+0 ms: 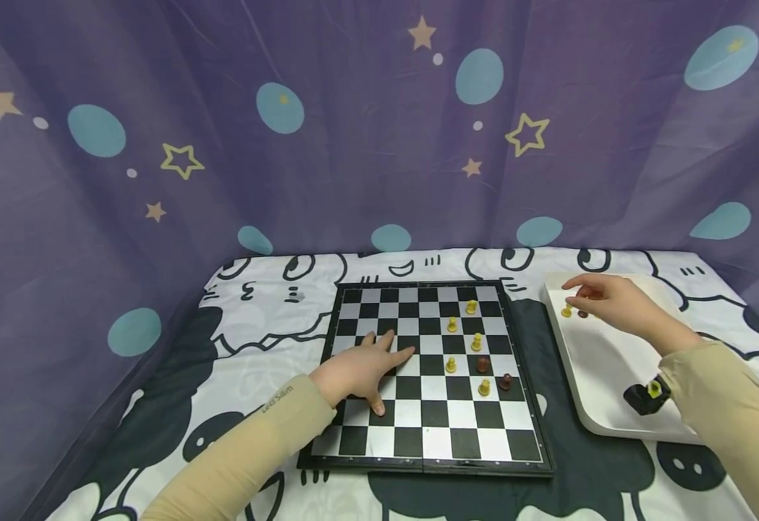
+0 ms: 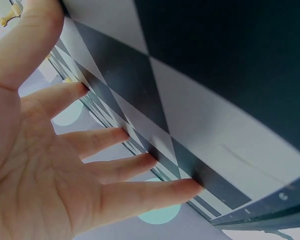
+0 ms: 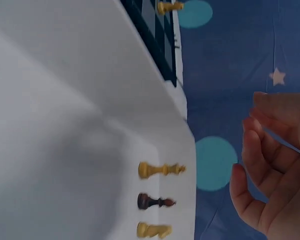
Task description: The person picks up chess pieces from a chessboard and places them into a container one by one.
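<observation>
My left hand rests on the left part of a black-and-white chessboard, with fingers spread and fingertips touching the squares. Nothing is in its palm in the left wrist view. Over the far left corner of a white tray hovers my right hand, its fingers loosely bent and no piece visible in them. Below it in the tray, the right wrist view shows a yellow king, a dark bishop and a yellow knight standing in a row, apart from the hand.
Several yellow chess pieces stand on the board's right half, along with a brown piece and a darker one. A cartoon-print cloth covers the table. Behind it hangs a purple curtain.
</observation>
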The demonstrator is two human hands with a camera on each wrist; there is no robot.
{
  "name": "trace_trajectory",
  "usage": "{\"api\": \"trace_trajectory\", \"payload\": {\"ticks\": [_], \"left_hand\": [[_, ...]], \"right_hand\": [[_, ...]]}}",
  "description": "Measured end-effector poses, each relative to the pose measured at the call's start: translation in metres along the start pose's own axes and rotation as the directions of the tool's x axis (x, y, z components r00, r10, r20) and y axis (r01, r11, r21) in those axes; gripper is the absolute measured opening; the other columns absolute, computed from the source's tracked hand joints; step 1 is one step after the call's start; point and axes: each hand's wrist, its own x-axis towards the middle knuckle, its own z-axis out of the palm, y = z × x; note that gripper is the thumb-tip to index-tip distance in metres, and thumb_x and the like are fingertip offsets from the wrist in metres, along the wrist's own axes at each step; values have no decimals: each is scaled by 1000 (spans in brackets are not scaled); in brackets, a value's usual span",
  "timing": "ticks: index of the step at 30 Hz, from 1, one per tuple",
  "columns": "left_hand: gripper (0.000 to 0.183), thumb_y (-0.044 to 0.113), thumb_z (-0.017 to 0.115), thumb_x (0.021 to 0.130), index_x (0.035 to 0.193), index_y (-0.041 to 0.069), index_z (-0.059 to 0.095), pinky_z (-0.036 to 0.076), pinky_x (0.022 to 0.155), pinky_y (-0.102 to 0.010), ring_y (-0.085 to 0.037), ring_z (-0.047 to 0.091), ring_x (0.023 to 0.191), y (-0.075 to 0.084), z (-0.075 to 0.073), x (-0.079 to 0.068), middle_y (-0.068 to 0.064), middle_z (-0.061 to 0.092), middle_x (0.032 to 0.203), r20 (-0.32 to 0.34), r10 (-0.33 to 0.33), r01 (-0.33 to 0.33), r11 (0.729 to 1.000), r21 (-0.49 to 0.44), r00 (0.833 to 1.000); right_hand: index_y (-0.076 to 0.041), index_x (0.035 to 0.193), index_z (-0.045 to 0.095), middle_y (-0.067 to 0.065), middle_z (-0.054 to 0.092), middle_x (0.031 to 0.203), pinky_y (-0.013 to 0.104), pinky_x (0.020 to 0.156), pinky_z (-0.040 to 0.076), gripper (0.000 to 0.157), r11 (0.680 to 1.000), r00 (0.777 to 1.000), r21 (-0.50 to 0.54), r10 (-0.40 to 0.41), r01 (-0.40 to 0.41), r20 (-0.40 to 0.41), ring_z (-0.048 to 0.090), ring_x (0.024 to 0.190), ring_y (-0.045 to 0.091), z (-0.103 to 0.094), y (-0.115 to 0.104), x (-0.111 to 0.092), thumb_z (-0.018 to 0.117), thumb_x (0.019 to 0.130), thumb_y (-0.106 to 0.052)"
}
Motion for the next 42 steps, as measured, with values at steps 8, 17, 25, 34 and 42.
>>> {"api": "trace_trajectory", "payload": {"ticks": [8, 17, 25, 34, 42], "left_hand": [[105, 28, 86, 61, 150, 28, 30, 38, 104, -51, -41, 15, 143, -1, -2, 2, -12, 14, 159, 0, -4, 4, 1000, 8, 1000], [105, 27, 86, 62, 150, 28, 29, 38, 104, -50, -41, 14, 143, 0, -3, 1, -11, 12, 159, -7, 2, -2, 1000, 0, 1000], [105, 27, 86, 62, 150, 28, 30, 39, 103, -50, -40, 14, 144, 0, -2, 1, -11, 13, 159, -3, 1, -1, 1000, -4, 1000], [105, 28, 86, 61, 150, 28, 30, 39, 103, -50, -40, 15, 144, 0, 0, 0, -12, 14, 159, -8, 4, -4, 1000, -6, 1000], [104, 27, 86, 61, 150, 28, 30, 40, 102, -50, -40, 15, 144, 1, -1, -2, -12, 14, 159, -11, 3, -3, 1000, -3, 1000]], "right_hand": [[-3, 108, 66, 0, 64, 76, 25, 57, 43, 21, 995, 995, -25, -98, 98, 7, 54, 64, 3, 5, -29, 0, 65, 88, -12], [-6, 109, 66, -2, 65, 81, 29, 60, 46, 24, 993, 989, -33, -109, 112, 99, 56, 70, 10, 15, -58, -5, 67, 87, -15], [-4, 111, 66, -6, 65, 81, 25, 59, 46, 28, 986, 966, 4, -162, 164, 201, 54, 67, 5, 24, -74, -11, 68, 87, -18], [-5, 111, 66, -8, 64, 81, 26, 62, 47, 27, 986, 943, 37, -169, 165, 286, 56, 70, 4, 41, -79, -15, 68, 87, -16], [-8, 110, 67, -9, 61, 77, 28, 65, 48, 26, 989, 920, 29, -143, 142, 366, 55, 71, 6, 55, -80, -16, 69, 86, -17]]}}
